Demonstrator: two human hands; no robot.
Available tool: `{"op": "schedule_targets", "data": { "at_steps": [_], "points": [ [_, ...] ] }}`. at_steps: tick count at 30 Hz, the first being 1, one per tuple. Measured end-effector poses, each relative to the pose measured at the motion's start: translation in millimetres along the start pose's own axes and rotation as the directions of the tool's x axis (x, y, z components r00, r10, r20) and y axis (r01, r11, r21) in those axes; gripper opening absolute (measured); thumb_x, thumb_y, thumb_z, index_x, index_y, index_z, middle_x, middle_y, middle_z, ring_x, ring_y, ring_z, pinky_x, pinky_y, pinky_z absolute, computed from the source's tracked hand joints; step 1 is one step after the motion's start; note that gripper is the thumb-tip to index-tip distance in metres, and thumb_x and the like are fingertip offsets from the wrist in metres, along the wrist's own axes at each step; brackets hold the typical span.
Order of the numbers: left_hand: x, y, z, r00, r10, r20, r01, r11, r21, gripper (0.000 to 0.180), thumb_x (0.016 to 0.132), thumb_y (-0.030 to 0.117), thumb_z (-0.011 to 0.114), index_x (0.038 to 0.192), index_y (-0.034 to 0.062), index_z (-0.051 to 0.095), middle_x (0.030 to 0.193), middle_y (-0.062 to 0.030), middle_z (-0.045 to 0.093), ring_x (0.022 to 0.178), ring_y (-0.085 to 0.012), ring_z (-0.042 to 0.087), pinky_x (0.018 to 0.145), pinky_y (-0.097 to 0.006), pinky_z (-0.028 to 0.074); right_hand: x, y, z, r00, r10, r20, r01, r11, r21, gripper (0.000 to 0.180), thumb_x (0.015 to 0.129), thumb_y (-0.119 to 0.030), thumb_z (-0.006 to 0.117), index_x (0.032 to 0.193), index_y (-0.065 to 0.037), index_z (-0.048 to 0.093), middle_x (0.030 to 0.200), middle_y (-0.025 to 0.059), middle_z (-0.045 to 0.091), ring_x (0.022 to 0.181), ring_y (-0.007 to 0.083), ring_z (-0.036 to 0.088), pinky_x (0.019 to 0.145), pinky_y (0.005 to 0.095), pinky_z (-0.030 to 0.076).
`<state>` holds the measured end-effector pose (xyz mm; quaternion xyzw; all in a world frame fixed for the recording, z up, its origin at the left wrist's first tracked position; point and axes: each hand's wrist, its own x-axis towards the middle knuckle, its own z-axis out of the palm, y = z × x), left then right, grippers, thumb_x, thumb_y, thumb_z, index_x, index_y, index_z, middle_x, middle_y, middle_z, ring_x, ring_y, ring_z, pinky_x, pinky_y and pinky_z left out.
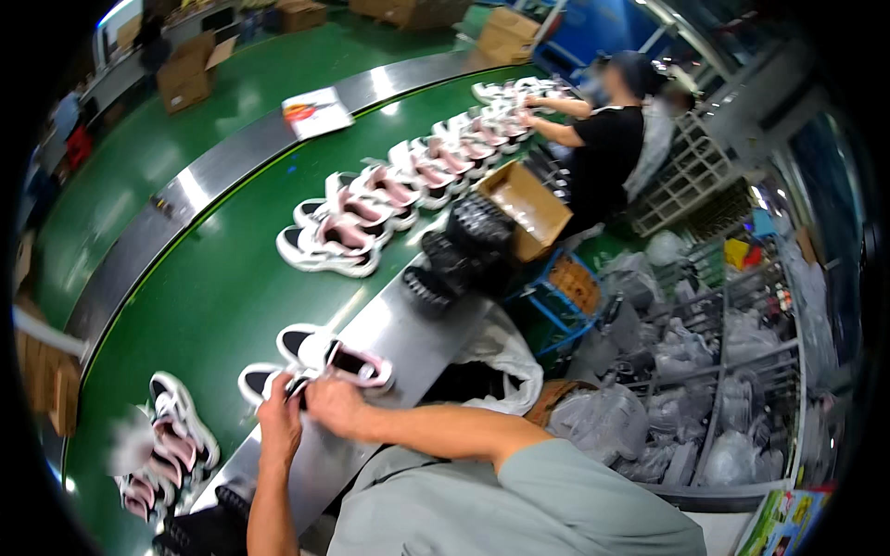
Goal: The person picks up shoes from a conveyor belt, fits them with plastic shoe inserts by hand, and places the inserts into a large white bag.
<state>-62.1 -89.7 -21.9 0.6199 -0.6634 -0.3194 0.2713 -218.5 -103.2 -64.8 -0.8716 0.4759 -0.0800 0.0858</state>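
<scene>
A pair of white sneakers with black parts and pink lining lies in front of me, over the metal edge of the green belt. My left hand (280,419) has its fingers closed on the nearer sneaker (255,380), around its opening. Beside it, my right hand (334,406) is closed at the same sneaker, its fingertips meeting the left ones and partly hidden. The other sneaker (362,364) lies just beyond my right hand, opening upward. What exactly the fingertips pinch is too small and blurred to make out.
A long row of similar sneakers (348,232) stretches away along the green belt (213,287). More sneakers (181,431) stand at left. Black shoe forms (450,255) and a cardboard box (524,208) line the right edge. A co-worker (607,139) handles shoes farther off. Racks hold plastic-wrapped items (603,422).
</scene>
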Motion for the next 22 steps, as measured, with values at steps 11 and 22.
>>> {"op": "schedule_targets", "data": {
  "at_steps": [11, 22],
  "points": [
    [6, -2, 0, 0.99, -0.12, -0.077, 0.088, 0.938, -0.335, 0.062, 0.087, -0.001, 0.067, 0.144, 0.0155, 0.047, 0.098, -0.0178, 0.073, 0.091, -0.0293, 0.072, 0.082, -0.036, 0.055, -10, -7, 0, 0.983, -0.055, -0.177, 0.095, 0.97, 0.225, 0.025, 0.087, -0.019, 0.067, 0.103, -0.001, 0.062, 0.077, 0.0123, 0.065, 0.068, 0.0291, 0.068, 0.056, 0.04, 0.054],
    [-44, 8, 61, 0.812, -0.584, -0.002, 0.557, 0.775, -0.298, 0.081, 0.081, 0.021, 0.075, 0.152, 0.0136, 0.036, 0.115, -0.0237, 0.067, 0.101, -0.0376, 0.068, 0.089, -0.043, 0.052, 24, 62, -33, 0.948, -0.312, 0.053, 0.196, 0.709, 0.678, 0.041, 0.068, 0.001, 0.058, 0.107, -0.007, 0.069, 0.109, 0.0122, 0.069, 0.111, 0.0322, 0.057, 0.1, 0.0453, 0.042]
  ]
}}
